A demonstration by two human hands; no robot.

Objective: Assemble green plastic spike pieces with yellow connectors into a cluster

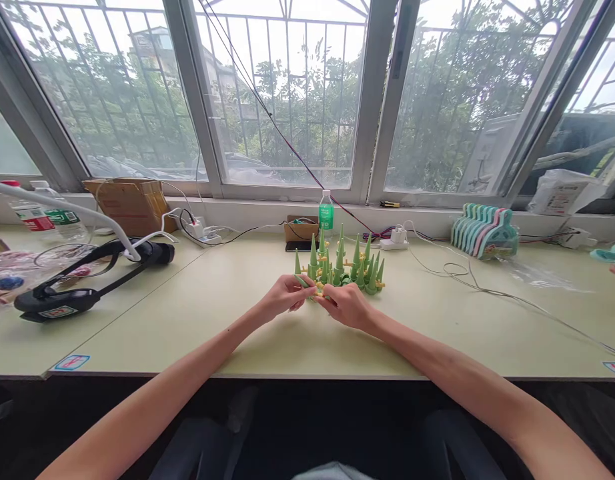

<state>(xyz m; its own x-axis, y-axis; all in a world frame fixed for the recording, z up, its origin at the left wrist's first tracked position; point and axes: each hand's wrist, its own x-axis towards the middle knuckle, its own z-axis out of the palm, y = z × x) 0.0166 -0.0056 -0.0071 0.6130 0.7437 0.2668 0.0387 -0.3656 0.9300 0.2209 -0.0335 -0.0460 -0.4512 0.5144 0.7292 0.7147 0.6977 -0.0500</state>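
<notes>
On the big table (187, 327), green spikes (340, 261) stand bunched, maybe for easy reach. Just in front, the left hand (282, 295) and right hand (351, 307) are close together, fingers almost closed. Behind, words on a bottle (326, 215) are too small to read. Left fingers pinch a green piece (302, 281); right ones a yellow bit (320, 295), probably for steadiness.

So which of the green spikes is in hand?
The slanted spike in the left hand's fingers, with the right hand's fingertips close by. The other spikes I can make out stand points-up, clustered beyond the hands.
</notes>
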